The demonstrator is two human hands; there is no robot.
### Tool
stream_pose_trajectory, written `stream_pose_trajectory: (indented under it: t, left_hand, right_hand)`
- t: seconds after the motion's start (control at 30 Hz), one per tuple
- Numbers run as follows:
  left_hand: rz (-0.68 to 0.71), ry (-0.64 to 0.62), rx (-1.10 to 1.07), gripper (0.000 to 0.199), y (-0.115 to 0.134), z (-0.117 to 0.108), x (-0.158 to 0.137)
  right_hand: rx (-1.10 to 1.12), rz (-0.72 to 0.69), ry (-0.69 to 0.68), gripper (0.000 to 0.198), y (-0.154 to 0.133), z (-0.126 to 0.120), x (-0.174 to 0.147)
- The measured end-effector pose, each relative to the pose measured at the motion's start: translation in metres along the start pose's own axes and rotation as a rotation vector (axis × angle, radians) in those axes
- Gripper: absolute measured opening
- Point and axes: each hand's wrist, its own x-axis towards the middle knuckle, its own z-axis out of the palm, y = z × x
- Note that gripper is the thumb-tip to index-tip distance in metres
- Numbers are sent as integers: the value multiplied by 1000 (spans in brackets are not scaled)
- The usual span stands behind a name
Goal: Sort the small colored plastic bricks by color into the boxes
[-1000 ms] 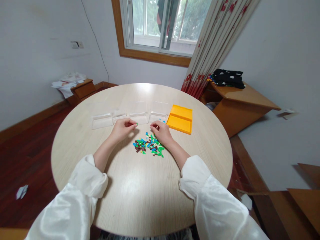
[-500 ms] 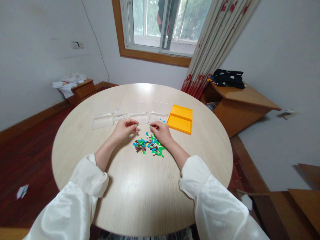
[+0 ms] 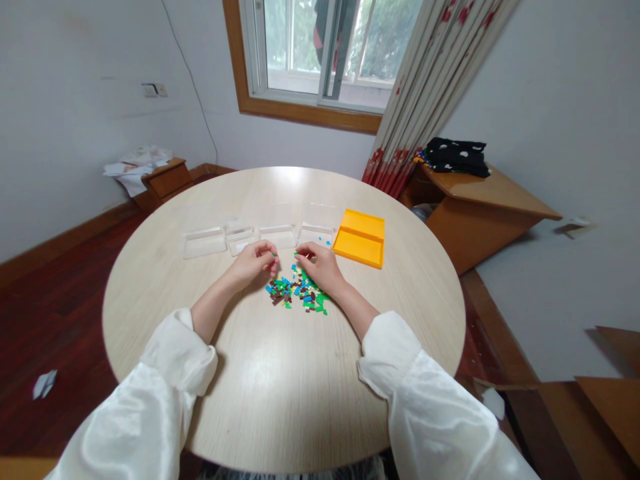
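A loose pile of small building bricks (image 3: pixel 300 291) in green, blue, brown and pale yellow lies mid-table. Just beyond its left side, my left hand (image 3: pixel 254 261) is closed in a pinch on a tiny green brick (image 3: pixel 274 254). My right hand (image 3: pixel 320 264) hovers at the pile's far right edge, thumb and fingertips pinched on another small green brick (image 3: pixel 296 253). The two hands are apart. Behind them stand clear plastic boxes with raised lids; the right one (image 3: pixel 315 235) holds a few blue bricks, partly hidden by my right hand.
An open yellow case (image 3: pixel 359 249) lies right of the clear boxes. Further left is another clear box (image 3: pixel 204 244), with a smaller one (image 3: pixel 241 239) beside it. All stand on the round wooden table (image 3: pixel 280 380). A wooden cabinet (image 3: pixel 480 200) is beyond the right edge.
Both hands have come slightly nearer to me and lower, toward the pile. My right fingertips have shifted a little left. Each pinch stays closed.
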Motion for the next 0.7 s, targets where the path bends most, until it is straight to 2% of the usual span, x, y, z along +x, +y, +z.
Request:
stream_pose_trajectory:
  t: [0.17,0.33,0.7]
  left_hand:
    - [-79,-49,-53,12,-2,-1,1]
    - [-48,-87,-30,18,-5,0,-1]
    - [-197,-71,46,18,2,5,-3]
  right_hand:
    - [1,-18,-31,9,-2,1,-1]
    - [-12,-47,-48,14,-5,1,-1]
    - [45,-59,-96,14,-3,4,-3]
